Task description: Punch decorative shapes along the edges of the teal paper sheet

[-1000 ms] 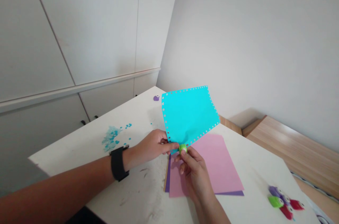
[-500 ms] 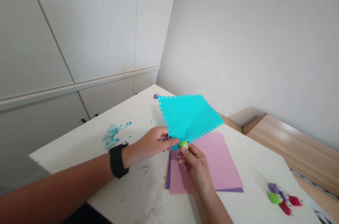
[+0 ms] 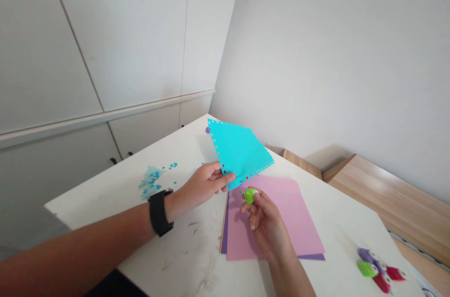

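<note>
My left hand pinches the near corner of a bright turquoise sheet of paper, thumb on top. Small punched holes run along the sheet's edges, and it is held tilted above the table. In my right hand is a small lime-green craft punch, gripped between thumb and fingers. The punch is apart from the sheet, just below its near corner. Beneath both lies a stack with a pink sheet of paper on top and a purple sheet showing at its edges.
Several purple, green and red punches cluster at the right of the white table. Turquoise paper bits lie scattered on the left. Another purple punch is partly hidden behind the sheet. White cabinets and a wooden surface border the table.
My right hand has drawn the green punch off the turquoise sheet's edge, down and slightly right. The sheet has tilted in my left hand, its right corner swinging left.
</note>
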`<action>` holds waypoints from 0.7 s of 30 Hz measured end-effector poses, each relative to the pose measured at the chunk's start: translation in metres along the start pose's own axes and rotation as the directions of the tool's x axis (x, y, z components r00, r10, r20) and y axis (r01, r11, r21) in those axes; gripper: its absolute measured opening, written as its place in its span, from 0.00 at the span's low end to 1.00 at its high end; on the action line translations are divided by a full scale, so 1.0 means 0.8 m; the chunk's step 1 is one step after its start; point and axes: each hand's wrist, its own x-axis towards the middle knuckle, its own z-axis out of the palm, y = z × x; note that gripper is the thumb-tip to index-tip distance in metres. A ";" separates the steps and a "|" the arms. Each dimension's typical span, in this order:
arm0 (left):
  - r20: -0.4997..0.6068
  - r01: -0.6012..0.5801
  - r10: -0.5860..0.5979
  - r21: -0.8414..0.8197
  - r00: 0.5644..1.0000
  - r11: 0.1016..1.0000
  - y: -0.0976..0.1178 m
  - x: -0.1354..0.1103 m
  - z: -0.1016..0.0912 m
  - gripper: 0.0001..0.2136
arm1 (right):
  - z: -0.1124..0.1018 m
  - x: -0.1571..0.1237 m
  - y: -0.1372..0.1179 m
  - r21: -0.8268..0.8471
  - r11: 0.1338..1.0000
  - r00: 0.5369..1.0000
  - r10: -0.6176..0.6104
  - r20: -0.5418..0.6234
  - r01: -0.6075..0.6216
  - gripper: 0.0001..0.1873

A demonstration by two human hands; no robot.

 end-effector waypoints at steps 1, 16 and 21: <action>-0.010 -0.013 0.013 -0.006 1.000 1.000 0.002 0.000 0.000 0.14 | -0.003 0.002 -0.001 -0.008 1.000 1.000 -0.002 -0.015 0.002 0.16; -0.148 -0.149 0.118 -0.222 0.982 0.963 0.014 -0.001 -0.007 0.10 | -0.009 0.042 0.016 -0.946 0.089 0.872 -0.423 0.246 0.310 0.11; -0.099 -0.191 0.168 -0.309 0.981 0.932 0.021 -0.002 -0.005 0.10 | 0.009 0.052 0.026 -0.943 0.117 0.864 -0.448 0.230 0.312 0.12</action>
